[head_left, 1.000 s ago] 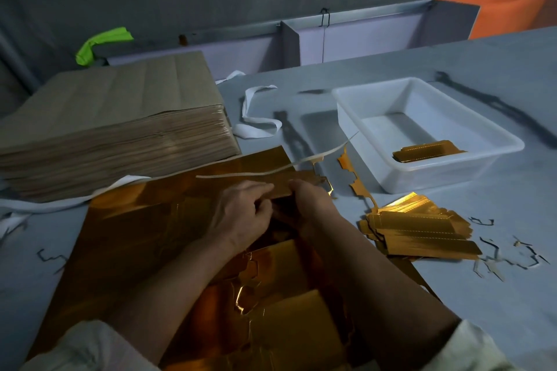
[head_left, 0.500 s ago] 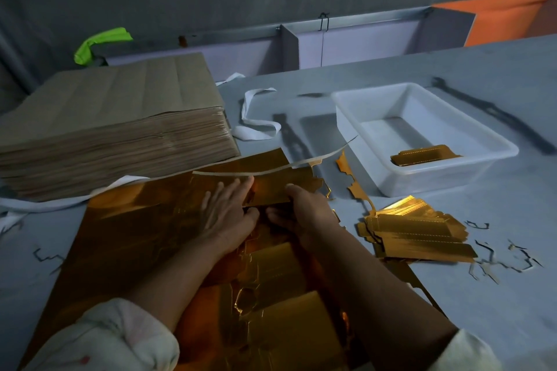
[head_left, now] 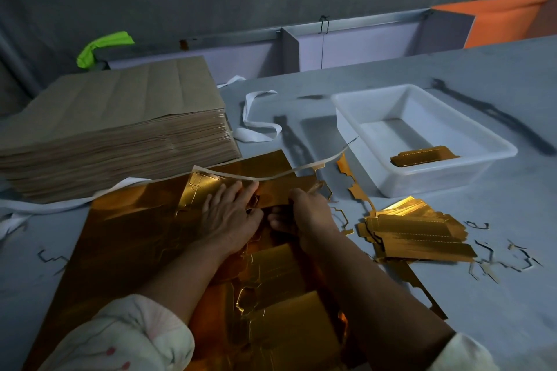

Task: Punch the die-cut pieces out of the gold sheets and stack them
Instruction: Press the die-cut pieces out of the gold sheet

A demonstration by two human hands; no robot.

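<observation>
A large gold sheet (head_left: 126, 238) lies flat on the grey table in front of me, with die-cut outlines showing near its far edge. My left hand (head_left: 232, 214) presses flat on the sheet, fingers straight and spread. Just to its right, my right hand (head_left: 307, 214) grips a partly loosened gold piece (head_left: 289, 190) at the sheet's far edge, fingers curled round it. A stack of punched gold pieces (head_left: 419, 235) rests on the table to the right. One more gold piece (head_left: 422, 156) lies inside the white tray (head_left: 355, 120).
A thick pile of brown-backed sheets (head_left: 114, 129) fills the back left. White strapping (head_left: 256, 126) curls beside it, and another strip arcs over the sheet. Thin offcuts (head_left: 509, 262) litter the table at right. A low partition (head_left: 289, 51) runs along the far edge.
My left hand has let go of the piece and opened flat onto the sheet, sliding slightly left. My right hand keeps hold of the piece at the far edge.
</observation>
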